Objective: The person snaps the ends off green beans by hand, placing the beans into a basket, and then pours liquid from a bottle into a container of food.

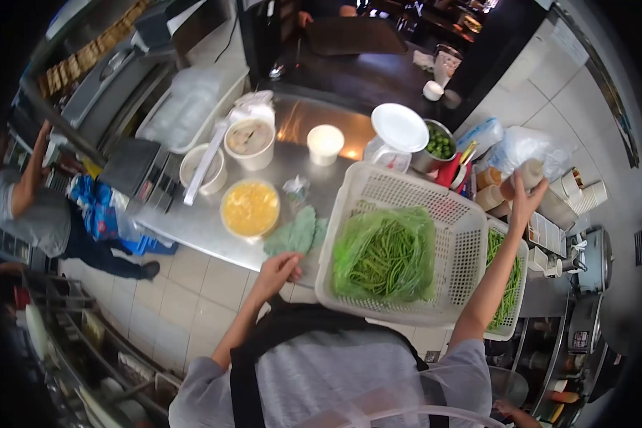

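My right hand [526,200] reaches to the right end of the counter, its fingers wrapped round a squeeze bottle [531,171] with a pale top. Loosely closed, my left hand [279,274] hovers by the counter's front edge, beside a crumpled green cloth [297,232]; nothing shows in its fingers. Between my arms a white perforated basket [455,246] holds a green plastic bag of green beans [385,260]. Under my right forearm, a second white basket [518,289] has more green beans in it.
Left on the steel counter [282,135] stand a bowl of yellow food [250,208], a tub [250,143] and a white cup [326,145]. Behind the basket are a white scale [399,128] and a pot of green pieces [439,143]. A co-worker [39,214] stands far left.
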Demonstrator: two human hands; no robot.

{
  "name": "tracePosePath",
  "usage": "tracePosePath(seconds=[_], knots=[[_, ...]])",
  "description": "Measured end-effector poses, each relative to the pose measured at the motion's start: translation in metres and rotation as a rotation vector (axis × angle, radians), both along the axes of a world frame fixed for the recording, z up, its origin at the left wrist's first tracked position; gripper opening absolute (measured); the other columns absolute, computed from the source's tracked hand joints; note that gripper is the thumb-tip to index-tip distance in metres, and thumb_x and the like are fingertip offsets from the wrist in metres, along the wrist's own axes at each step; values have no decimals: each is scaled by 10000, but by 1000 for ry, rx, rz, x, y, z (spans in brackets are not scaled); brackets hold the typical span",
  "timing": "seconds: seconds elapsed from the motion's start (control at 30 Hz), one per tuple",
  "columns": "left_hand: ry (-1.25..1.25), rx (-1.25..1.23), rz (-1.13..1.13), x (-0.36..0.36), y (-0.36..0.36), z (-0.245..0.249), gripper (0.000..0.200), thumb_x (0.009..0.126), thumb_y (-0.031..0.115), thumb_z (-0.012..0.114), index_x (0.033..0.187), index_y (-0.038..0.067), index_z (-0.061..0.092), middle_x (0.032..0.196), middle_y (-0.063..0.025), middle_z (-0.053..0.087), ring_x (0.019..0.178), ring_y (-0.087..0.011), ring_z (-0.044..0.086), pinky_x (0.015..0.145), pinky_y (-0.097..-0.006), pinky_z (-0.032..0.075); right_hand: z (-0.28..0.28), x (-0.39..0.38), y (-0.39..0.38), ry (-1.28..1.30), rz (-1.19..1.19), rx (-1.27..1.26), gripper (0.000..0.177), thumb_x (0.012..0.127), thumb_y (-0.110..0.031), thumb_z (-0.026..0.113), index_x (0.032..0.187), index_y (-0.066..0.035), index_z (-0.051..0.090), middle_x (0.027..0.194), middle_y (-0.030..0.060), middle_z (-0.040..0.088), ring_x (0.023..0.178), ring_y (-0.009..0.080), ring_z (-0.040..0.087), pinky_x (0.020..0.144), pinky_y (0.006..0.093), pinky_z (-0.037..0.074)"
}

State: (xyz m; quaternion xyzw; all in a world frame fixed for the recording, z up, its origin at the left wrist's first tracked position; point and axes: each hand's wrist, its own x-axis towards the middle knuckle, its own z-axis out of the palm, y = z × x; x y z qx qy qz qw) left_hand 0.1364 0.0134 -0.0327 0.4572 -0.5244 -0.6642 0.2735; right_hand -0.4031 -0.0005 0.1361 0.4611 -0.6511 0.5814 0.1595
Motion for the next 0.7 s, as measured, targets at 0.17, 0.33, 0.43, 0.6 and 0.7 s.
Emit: tracePosePath(seconds=[0.17, 0.33, 0.43, 0.6, 0.7], knots=[[-103, -186, 45, 27, -9, 0, 255, 896, 189, 520, 1076, 16, 576, 712, -62, 607, 625, -116, 586, 576, -255, 471, -15, 170, -63, -47, 222, 126, 503, 775, -270, 672, 1151, 21, 507, 1091, 164, 557, 975, 239, 543, 852, 359, 417], [-569, -740, -8, 29, -20, -14, 277, 795, 112, 601, 1056, 29, 559, 962, -126, 570, 850, -251, 600, 677, -378, 488, -60, 318, -103, 211, 801, 530, 637, 661, -304, 753, 1154, -17, 470, 1083, 189, 564, 993, 335, 556, 823, 402, 440], [-738, -856, -98, 21, -25, -38, 309, 718, 73, 613, 1017, 47, 542, 990, -140, 500, 906, -308, 551, 731, -402, 487, -74, 351, -117, 589, 833, 702, 618, 620, -314, 769, 1110, -55, 494, 1040, 160, 566, 973, 328, 559, 794, 402, 444], [-773, -941, -131, 20, -25, -69, 181, 695, 84, 624, 840, 64, 518, 878, -111, 510, 834, -312, 560, 697, -400, 483, -66, 379, -120, 1199, 658, 625, 366, 609, -213, 717, 927, -111, 566, 874, 56, 551, 842, 217, 556, 744, 374, 388], [-711, -889, -100, 23, -27, -68, 139, 711, 97, 615, 791, 62, 507, 846, -101, 516, 791, -302, 571, 664, -395, 483, -76, 409, -115, 1309, 766, 564, 185, 657, -186, 638, 826, -122, 600, 819, 34, 539, 815, 202, 539, 739, 375, 368]])
